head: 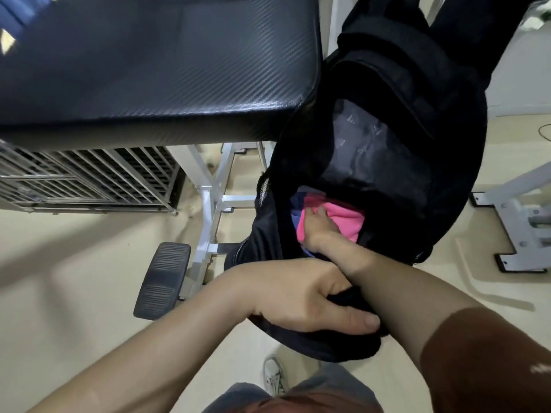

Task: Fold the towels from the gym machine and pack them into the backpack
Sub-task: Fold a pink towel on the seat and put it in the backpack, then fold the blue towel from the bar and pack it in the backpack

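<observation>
The packing step is in hand. The black backpack (384,162) stands open on the right, just beside the near end of the black padded counter (155,64) of the gym machine. A folded pink towel (346,217) sits inside its main compartment on top of a blue towel (295,214), of which only the left edge shows.

The left hand (301,296) grips the near rim of the backpack, fingers (357,320) curled round the black fabric, holding the mouth open. The right hand (320,229) reaches down into the opening and rests on the pink towel. It seems to be pushing the towel down, but its fingers are half sunk in the cloth, so I cannot tell whether they lie flat or pinch a fold.

At the far left corner of the counter there is a blurred blue shape (12,19), possibly another towel, though the view is too smeared to be sure.

Next, I judge, the pink towel needs seating flat and low against the blue one, then the right hand must come out without dragging a corner up. The left hand should hold the rim wide until then.
</observation>
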